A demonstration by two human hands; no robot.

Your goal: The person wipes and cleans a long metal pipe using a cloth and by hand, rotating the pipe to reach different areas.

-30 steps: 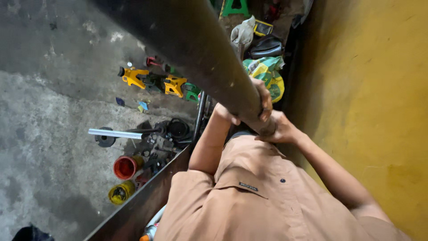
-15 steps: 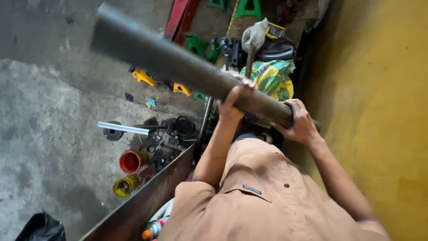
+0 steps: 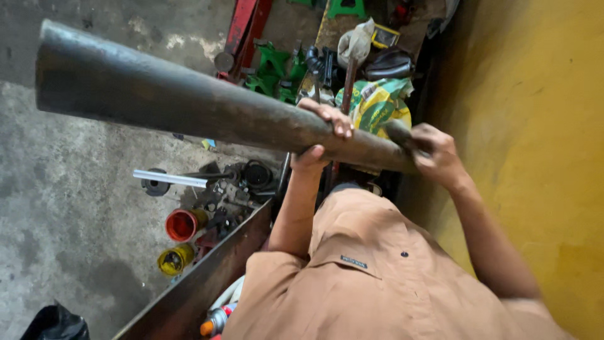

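The left hand (image 3: 322,135) was wrapped round a long, dark steel pipe (image 3: 189,107), fingers over the top and thumb under it, while the right hand (image 3: 434,148) was closed on the pipe's near end, right beside the yellow wall (image 3: 535,126). The pipe was held up in the air, slanting from the hands out to the left and slightly upward, its open far end well above the concrete floor (image 3: 63,220). To handle a bar like this well, it seemed best to keep both hands firmly shut and spaced apart as they were — the long free length would pull hard downward, so the left hand had to act as the pivot and the right as the counterweight. Room looked tight on the right, where the wall stood close to the right hand, and below, where a metal bin edge (image 3: 207,277) ran near the body. The open side was to the left, over the floor, though a red cup (image 3: 182,225), a yellow can (image 3: 175,259), a white tube (image 3: 170,179) and green stands (image 3: 274,72) lay there — a low swing could strike them.
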